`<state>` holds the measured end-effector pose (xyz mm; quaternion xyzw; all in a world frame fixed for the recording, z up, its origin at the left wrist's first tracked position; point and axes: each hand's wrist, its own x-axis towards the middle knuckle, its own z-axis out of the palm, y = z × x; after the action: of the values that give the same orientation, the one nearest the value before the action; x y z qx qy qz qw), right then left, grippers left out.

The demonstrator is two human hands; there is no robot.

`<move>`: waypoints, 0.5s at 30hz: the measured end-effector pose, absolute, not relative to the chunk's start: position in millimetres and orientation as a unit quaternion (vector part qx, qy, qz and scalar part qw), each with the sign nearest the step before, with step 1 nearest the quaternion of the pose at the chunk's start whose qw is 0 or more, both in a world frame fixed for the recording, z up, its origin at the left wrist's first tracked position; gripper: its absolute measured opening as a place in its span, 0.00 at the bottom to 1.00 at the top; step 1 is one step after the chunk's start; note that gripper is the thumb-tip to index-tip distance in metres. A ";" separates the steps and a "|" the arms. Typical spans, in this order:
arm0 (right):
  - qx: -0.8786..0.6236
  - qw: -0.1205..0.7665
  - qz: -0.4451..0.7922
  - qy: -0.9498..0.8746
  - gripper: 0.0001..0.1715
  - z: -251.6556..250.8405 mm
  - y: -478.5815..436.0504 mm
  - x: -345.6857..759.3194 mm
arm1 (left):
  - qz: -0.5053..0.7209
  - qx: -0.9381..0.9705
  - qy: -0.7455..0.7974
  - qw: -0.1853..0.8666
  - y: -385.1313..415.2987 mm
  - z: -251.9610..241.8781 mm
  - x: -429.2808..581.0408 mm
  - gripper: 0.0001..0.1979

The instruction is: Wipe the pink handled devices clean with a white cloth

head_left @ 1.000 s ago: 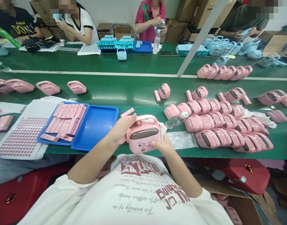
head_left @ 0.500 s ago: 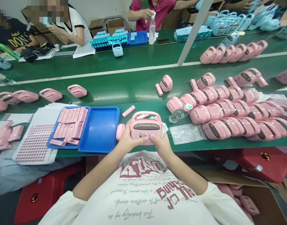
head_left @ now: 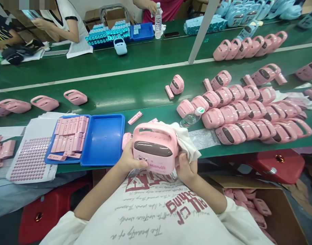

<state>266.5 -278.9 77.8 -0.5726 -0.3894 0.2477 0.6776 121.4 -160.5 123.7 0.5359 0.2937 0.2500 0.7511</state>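
A pink plastic casing with a carry handle and a dark oval window [head_left: 156, 162] is held up in front of my chest. My left hand [head_left: 131, 158] grips its left side, thumb on the printed front. At the right side my right hand [head_left: 186, 169] holds a white cloth [head_left: 187, 141] against the casing, its fingers partly hidden. Behind my left hand another pink part [head_left: 126, 139] shows in part. A pink stick-shaped piece [head_left: 134, 118] lies on the table just beyond.
To the left are a blue tray [head_left: 102, 139], a tray section with pink pieces [head_left: 70, 136] and sticker sheets [head_left: 34, 149]. On the right stand rows of pink casings [head_left: 231, 132], a clear bottle [head_left: 191, 119] and plastic film [head_left: 204, 137]. A post [head_left: 203, 34] rises beyond. People sit across the table.
The casing has come up closer to me and tilted. My right hand has moved off its front to the right side, where more of the white cloth now shows.
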 end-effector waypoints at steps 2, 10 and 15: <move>-0.585 0.661 0.211 -0.420 0.30 82.4 -278.8 272.0 | 0.246 0.552 0.302 0.738 -158.5 129.1 123.0 0.39; -0.644 0.504 0.202 -0.539 0.21 133.6 -237.1 298.9 | 0.162 0.830 0.296 0.444 -158.3 139.6 138.7 0.39; -0.645 0.485 0.276 -0.522 0.30 128.0 -214.1 309.2 | 0.168 0.866 0.284 0.376 -158.5 130.5 140.4 0.39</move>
<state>309.2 -214.1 128.0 -0.6449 -0.5220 0.2759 0.4854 140.4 -158.5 130.5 0.8660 0.2839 0.1680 0.3757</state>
